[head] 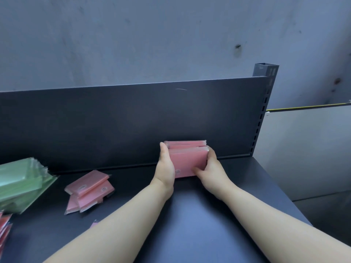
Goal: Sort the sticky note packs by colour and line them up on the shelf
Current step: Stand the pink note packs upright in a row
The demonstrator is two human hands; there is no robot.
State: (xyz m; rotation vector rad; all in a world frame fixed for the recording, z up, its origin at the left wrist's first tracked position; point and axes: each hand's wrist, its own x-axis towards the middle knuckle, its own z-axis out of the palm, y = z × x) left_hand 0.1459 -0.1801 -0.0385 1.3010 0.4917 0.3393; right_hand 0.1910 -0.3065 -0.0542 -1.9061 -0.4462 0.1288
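A row of pink sticky note packs (187, 158) stands upright on the dark shelf (190, 224), close to the back panel. My left hand (166, 167) presses its left side and my right hand (210, 168) grips its right side and front corner. A loose pile of pink packs (90, 190) lies flat to the left. A stack of green packs (20, 183) sits at the far left. Red packs (4, 230) poke in at the left edge.
The dark back panel (133, 120) rises behind the shelf, ending at a slotted upright post (266, 88) on the right. The shelf's right edge drops off beyond my right arm. A small pink corner (94, 223) shows beside my left forearm.
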